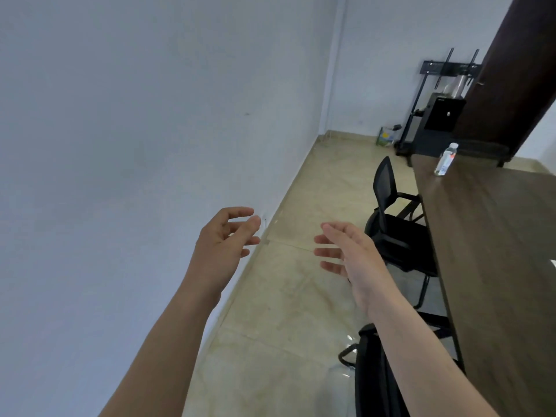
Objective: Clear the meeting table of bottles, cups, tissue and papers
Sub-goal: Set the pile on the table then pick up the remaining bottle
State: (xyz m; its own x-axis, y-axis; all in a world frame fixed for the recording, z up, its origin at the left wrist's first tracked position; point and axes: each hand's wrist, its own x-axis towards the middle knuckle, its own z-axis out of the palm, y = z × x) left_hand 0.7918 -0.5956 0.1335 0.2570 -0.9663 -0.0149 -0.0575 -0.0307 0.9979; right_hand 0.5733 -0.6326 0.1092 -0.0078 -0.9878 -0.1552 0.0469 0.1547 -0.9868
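Nearest, left hand (224, 239) and right hand (352, 254) spread wide, empty, above the floor (285, 296). Past a chair (391, 227), bottle (446, 159) upright near the counter's (496, 251) far corner. Likely light, thin-walled, slick; best gripped mid-body.

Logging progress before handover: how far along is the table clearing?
Done: the near stretch of table shows only wood; the rest is unseen. In hand: nothing; left hand and right hand are open above the floor. Left: one water bottle standing near the table's far corner.
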